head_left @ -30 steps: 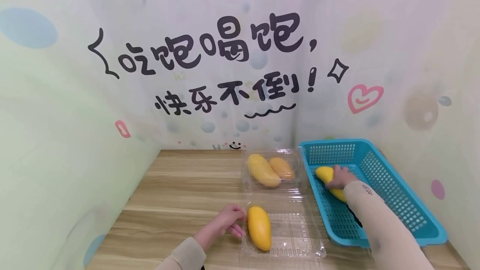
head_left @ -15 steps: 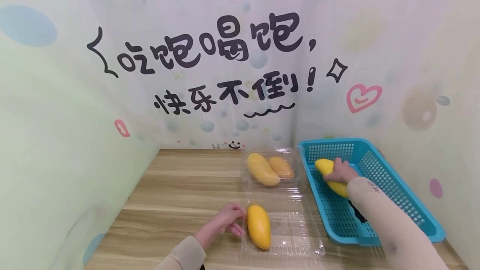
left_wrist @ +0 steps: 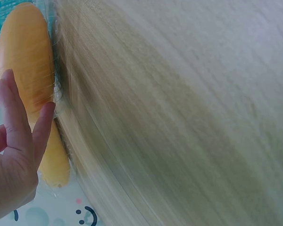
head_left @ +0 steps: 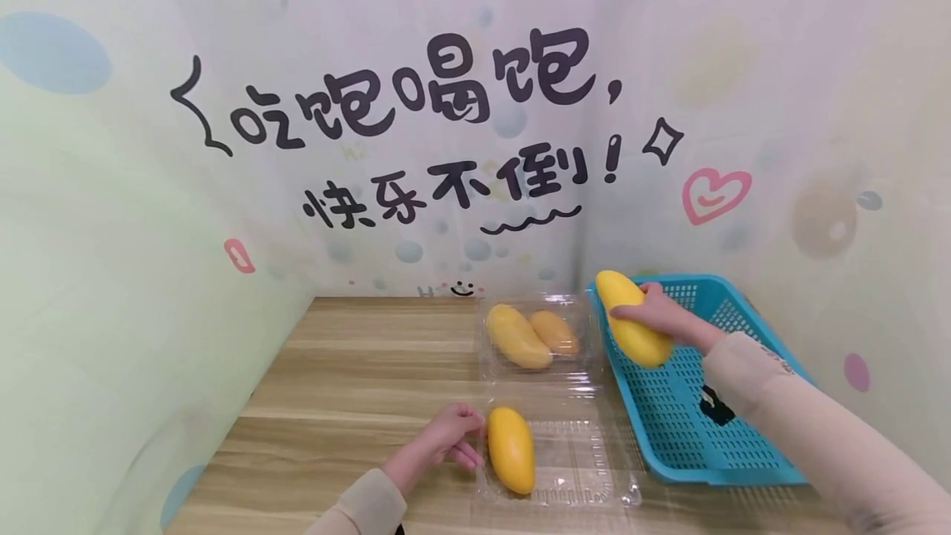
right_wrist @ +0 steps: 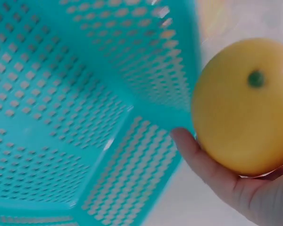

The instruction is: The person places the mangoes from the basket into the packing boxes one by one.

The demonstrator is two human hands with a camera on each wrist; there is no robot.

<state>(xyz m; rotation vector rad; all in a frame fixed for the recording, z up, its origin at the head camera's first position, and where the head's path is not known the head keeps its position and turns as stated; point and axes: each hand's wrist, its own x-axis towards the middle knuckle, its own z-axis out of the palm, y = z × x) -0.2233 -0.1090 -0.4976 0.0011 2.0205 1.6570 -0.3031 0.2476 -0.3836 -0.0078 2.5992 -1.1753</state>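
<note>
In the head view my right hand (head_left: 661,312) grips a yellow mango (head_left: 627,324), thumb on one side and fingers on the other, above the left side of the blue basket (head_left: 672,436). The right wrist view shows the mango's rounded end (right_wrist: 240,122) with its dark green stem spot. My left hand (head_left: 446,436), fingers fairly straight, touches the left edge of a clear plastic clamshell box (head_left: 568,469). Right beside those fingers, another mango (head_left: 511,451) lies in the box's near half. Its side (left_wrist: 26,61) fills the upper left of the left wrist view.
Two more mangoes, a long one (head_left: 518,337) and a smaller orange one (head_left: 555,332), show through clear plastic in the box's far part. The box stands against the basket's left side. Wood-grain table (head_left: 357,386) stretches left of it, and a printed curtain (head_left: 446,188) closes the back.
My right hand has lifted the mango from the basket floor and carried it up and to the left, over the rim. The left hand and the other mangoes stay in place.
</note>
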